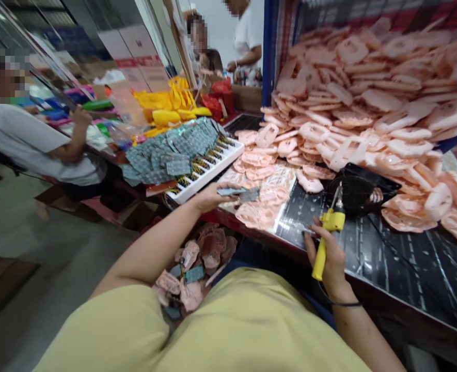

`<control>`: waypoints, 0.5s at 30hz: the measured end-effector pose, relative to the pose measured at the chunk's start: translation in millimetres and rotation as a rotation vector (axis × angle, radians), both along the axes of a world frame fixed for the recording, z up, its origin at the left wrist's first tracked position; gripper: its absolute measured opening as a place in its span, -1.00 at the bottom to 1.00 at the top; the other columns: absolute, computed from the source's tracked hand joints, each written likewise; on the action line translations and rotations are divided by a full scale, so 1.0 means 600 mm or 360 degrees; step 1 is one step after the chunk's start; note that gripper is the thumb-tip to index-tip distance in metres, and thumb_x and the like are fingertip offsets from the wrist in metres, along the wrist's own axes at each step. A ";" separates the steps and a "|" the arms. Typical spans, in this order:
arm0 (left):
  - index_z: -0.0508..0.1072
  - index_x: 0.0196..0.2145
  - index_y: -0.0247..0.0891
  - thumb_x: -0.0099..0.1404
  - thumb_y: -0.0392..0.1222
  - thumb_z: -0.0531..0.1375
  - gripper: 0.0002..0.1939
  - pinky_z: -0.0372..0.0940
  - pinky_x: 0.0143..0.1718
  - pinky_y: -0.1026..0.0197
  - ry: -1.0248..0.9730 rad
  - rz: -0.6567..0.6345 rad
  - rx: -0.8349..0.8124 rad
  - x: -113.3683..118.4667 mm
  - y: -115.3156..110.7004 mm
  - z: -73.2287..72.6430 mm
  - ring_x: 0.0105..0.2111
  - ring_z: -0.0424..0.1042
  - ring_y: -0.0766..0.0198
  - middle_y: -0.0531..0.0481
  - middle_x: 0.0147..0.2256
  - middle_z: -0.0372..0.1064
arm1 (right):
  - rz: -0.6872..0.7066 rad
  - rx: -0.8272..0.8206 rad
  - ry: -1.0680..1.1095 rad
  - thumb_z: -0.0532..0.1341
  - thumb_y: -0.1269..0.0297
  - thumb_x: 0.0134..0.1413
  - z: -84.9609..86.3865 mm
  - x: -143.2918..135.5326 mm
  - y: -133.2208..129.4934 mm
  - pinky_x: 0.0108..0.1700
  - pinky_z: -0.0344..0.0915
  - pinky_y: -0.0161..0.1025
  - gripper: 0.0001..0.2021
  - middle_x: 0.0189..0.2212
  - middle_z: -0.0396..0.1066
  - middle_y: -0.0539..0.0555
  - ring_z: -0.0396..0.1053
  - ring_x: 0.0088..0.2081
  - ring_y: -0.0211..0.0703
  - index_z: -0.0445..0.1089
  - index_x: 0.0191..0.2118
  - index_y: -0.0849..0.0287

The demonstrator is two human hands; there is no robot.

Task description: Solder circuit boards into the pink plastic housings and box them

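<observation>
So the left hand (209, 197), center of the frame, has its fingers closed on some flat grey-green boards (249, 195) — right above the pink shells (256, 214). Right hand (331, 250), lower right, is curled round a yellow soldering tool (323, 243) — tip up, near the black fan (354, 190).

Right of the white tray (213, 174), the yellow soldering gun (332, 221) covers part of our right hand (334, 256), and the heap of pink plastic shells (352, 150) runs past the right edge. Beside the tray, the boards (249, 195) in our left hand (209, 197) are too blurred to count. Left of it, the left edge crops a person (38, 134).
</observation>
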State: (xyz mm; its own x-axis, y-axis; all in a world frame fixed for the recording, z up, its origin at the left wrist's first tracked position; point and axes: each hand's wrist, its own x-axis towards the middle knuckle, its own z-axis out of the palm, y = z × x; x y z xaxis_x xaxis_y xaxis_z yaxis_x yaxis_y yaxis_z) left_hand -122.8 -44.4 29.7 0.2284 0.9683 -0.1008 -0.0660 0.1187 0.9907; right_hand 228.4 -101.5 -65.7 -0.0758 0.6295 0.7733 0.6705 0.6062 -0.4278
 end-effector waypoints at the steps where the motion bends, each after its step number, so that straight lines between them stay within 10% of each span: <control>1: 0.53 -0.16 -0.40 -0.22 -0.20 0.53 -0.38 0.37 -0.11 0.17 -0.0044 0.0012 -0.0010 -0.017 -0.011 0.001 -0.28 0.54 0.17 -0.16 -0.24 0.53 | -0.0003 -0.0013 0.0011 0.28 0.35 0.11 0.002 0.000 -0.001 -0.18 0.50 -0.21 -0.67 0.01 0.47 0.19 0.55 -0.26 -0.15 0.30 0.00 0.13; 10: 0.53 -0.17 -0.44 -0.19 -0.19 0.55 -0.40 0.41 -0.17 0.26 0.0061 0.0209 -0.0091 -0.168 -0.183 -0.007 -0.28 0.54 0.19 -0.15 -0.26 0.56 | -0.0061 -0.0141 -0.0072 0.28 0.30 0.11 0.002 0.009 -0.010 -0.16 0.49 -0.19 -0.71 -0.02 0.49 0.15 0.55 -0.25 -0.15 0.31 -0.04 0.13; 15: 0.51 -0.15 -0.40 -0.25 -0.12 0.55 -0.32 0.43 -0.21 0.17 0.0239 0.0403 -0.0469 -0.239 -0.287 -0.056 -0.26 0.53 0.10 -0.22 -0.22 0.55 | -0.0017 -0.0151 -0.0088 0.30 0.34 0.08 -0.002 0.011 -0.012 -0.15 0.50 -0.16 -0.65 -0.01 0.48 0.13 0.55 -0.22 -0.11 0.32 0.00 0.13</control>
State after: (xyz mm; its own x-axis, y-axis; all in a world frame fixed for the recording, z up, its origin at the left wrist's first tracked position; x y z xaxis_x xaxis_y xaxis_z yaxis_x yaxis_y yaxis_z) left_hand -266.0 -216.6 -4.1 -0.0517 0.9168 -0.3959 0.0134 0.3970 0.9177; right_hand 234.9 -109.0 -66.8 -0.1093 0.7007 0.7050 0.7008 0.5573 -0.4453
